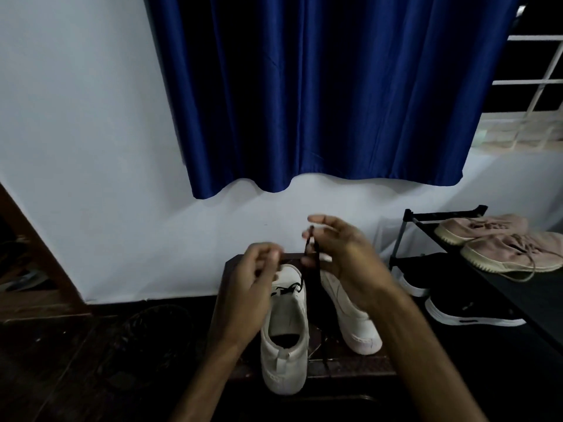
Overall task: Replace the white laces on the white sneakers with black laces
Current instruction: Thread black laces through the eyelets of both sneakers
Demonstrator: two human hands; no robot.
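Note:
Two white sneakers stand on a small dark wooden stool [231, 269]. The left sneaker [286, 330] points away from me, heel near, with black lace threaded across its front eyelets. The right sneaker [350, 318] lies tilted on its side, partly behind my right wrist. My right hand [338, 254] pinches a black lace [312, 263] and holds it up above the shoes; the lace hangs down between them. My left hand [256, 269] hovers over the left sneaker's toe with fingers curled; whether it holds a lace end is unclear.
A black shoe rack [518, 287] stands at the right with pink sneakers [505, 248] on top and black sneakers [466, 309] below. A blue curtain [320, 95] hangs on the white wall ahead. Dark floor surrounds the stool, wooden furniture [27, 269] at left.

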